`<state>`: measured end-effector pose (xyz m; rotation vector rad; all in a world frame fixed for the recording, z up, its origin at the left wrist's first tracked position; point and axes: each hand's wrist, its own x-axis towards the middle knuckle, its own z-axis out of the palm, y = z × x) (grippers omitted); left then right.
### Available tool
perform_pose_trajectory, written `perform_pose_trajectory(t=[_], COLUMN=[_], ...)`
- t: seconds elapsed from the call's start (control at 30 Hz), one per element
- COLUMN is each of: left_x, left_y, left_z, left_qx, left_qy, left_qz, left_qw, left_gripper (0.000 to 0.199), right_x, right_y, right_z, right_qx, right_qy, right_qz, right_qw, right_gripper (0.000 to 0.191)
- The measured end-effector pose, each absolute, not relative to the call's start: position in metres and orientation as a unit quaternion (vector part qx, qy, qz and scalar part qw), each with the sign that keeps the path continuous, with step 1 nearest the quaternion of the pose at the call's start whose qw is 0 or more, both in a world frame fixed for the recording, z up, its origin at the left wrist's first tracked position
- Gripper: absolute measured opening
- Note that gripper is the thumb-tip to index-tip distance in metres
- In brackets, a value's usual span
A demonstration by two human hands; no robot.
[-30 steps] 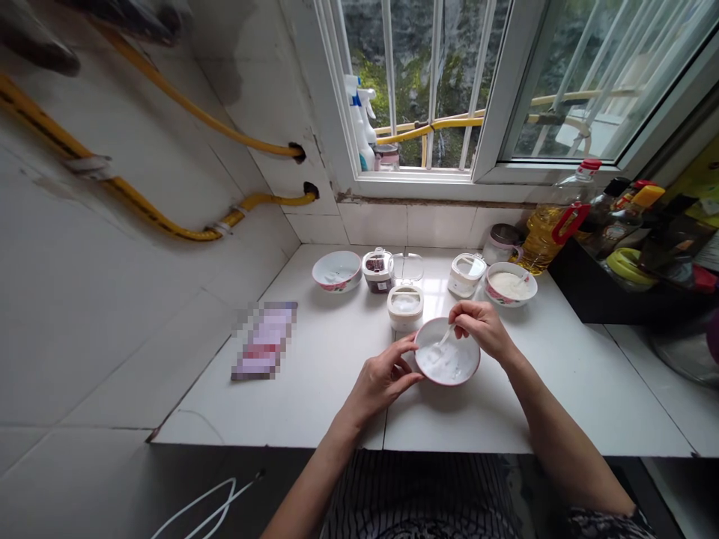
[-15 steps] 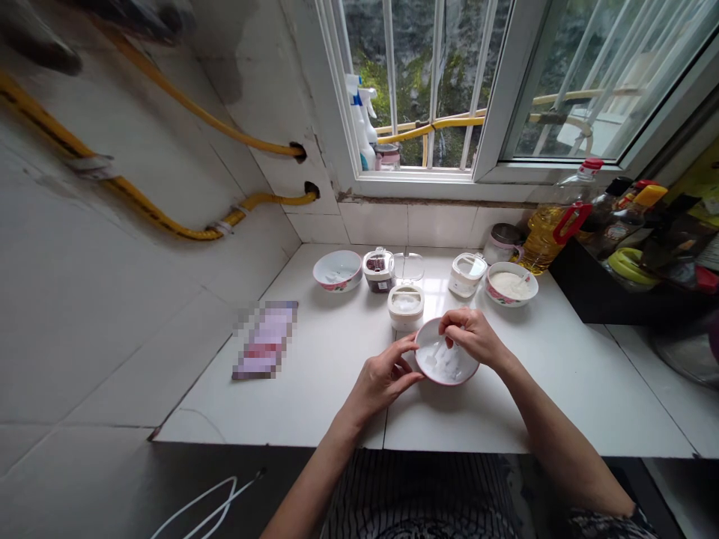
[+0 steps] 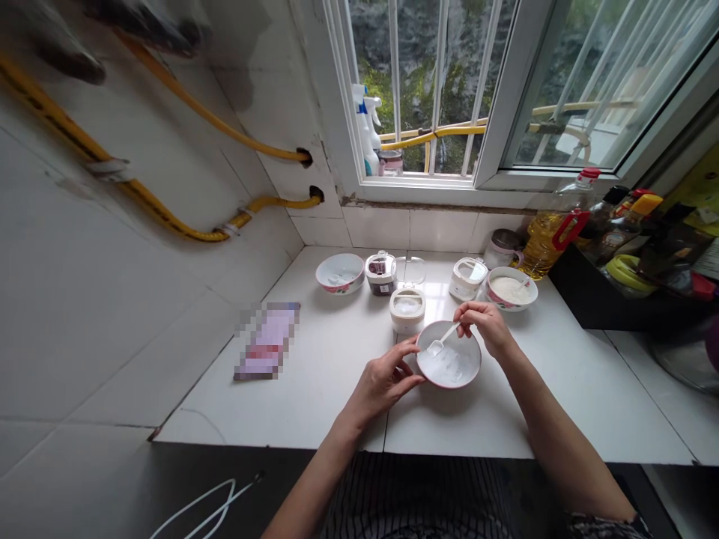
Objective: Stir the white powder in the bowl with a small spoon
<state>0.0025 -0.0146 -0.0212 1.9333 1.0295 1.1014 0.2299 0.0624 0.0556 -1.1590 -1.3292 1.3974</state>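
Observation:
My left hand grips the left rim of a white bowl on the counter, thumb low and fingers at the upper edge. Between the fingertips of my right hand is a small white spoon, slanting down to the left over the bowl. Whitish, wet-looking contents lie in the bowl; what they are I cannot tell. Just behind it stands a small white lidded container. Farther back are a container with dark contents and another white container.
A flowered bowl stands back left, and a bowl of pale powder back right. On the right are an oil bottle and a black box of bottles. A blurred purple packet lies on the left of the white counter.
My right hand has lifted and shifted slightly right, bringing the white spoon into clear view above the bowl. My left hand stays on the rim.

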Motion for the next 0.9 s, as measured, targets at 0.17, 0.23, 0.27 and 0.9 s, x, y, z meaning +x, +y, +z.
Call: perform_pose_trajectory(t=[0.17, 0.23, 0.27, 0.9], left_x=[0.003, 0.003, 0.003, 0.002], left_y=[-0.014, -0.014, -0.014, -0.016], left_z=[-0.020, -0.020, -0.021, -0.018], left_qx=[0.743, 0.745, 0.746, 0.746], left_qy=[0.394, 0.392, 0.389, 0.397], left_qz=[0.422, 0.424, 0.426, 0.422], left_qw=[0.340, 0.335, 0.332, 0.327], left_gripper=[0.031, 0.031, 0.031, 0.030], right_x=[0.224, 0.218, 0.214, 0.233], right_y=[0.066, 0.065, 0.064, 0.051], right_z=[0.051, 0.051, 0.051, 0.059], right_qx=[-0.459, -0.449, -0.445, -0.437], right_qy=[-0.532, -0.551, -0.565, -0.781], right_qz=[0.519, 0.472, 0.441, 0.225], right_qw=[0.488, 0.522, 0.537, 0.385], right_gripper=[0.013, 0.016, 0.017, 0.017])
